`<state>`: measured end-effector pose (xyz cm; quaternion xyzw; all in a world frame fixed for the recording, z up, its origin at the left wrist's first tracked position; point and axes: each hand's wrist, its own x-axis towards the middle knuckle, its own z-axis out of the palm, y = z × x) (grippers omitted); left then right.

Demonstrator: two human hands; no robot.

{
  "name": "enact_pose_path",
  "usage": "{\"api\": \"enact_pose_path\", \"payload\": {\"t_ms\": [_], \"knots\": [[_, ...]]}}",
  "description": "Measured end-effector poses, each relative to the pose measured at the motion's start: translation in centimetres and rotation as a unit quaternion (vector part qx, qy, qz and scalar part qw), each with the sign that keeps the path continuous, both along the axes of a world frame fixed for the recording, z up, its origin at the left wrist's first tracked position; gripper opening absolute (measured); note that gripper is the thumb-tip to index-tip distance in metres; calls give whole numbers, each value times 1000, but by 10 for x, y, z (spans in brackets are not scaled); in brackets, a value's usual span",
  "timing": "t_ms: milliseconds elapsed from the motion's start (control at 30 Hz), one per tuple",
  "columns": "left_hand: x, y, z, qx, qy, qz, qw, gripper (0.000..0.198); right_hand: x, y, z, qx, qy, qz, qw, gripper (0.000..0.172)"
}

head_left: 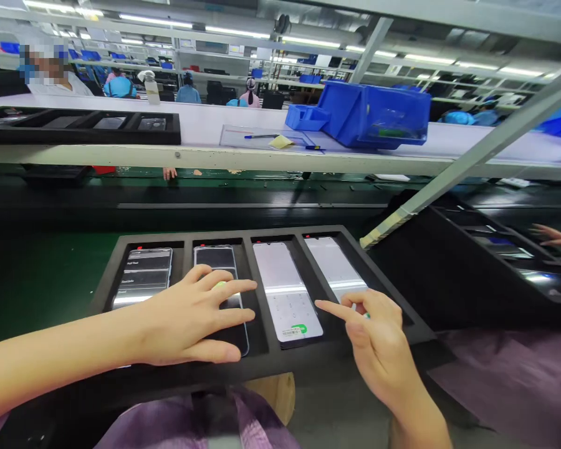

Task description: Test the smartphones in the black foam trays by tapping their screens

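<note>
A black foam tray (144, 240) holds smartphones side by side in its slots, screens up. My left hand (196, 318) lies palm down with fingers spread over the second phone (215, 257), hiding much of its screen. On the leftmost phone (147, 265), a dark screen shows a text list, partly behind my left forearm. The third phone (287, 293) shows a pale keypad with a green button. My right hand (376, 337) points its index finger at that phone's right edge, other fingers curled; contact is unclear. Beneath it, the rightmost phone (334, 262) has a pale lit screen.
A slanted metal post (472, 143) rises beside the tray's right corner. Another dark tray (490, 240) stands at right, near another person's hand (556, 236). Across the line, a shelf carries a blue bin (374, 115) and a black tray (172, 128). Co-workers sit beyond.
</note>
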<state>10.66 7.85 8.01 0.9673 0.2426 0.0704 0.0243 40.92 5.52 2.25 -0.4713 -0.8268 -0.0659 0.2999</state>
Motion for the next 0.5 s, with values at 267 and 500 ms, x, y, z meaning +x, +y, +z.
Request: {"api": "enact_pose_path", "payload": {"t_ms": [267,500], "knots": [[58,21,-8,21,48,-71,996,48,2,2,-3,-47,-28,20,998,39],[57,23,5,16,51,-38,998,45,4,-1,-2,-90,-12,24,996,33]]}}
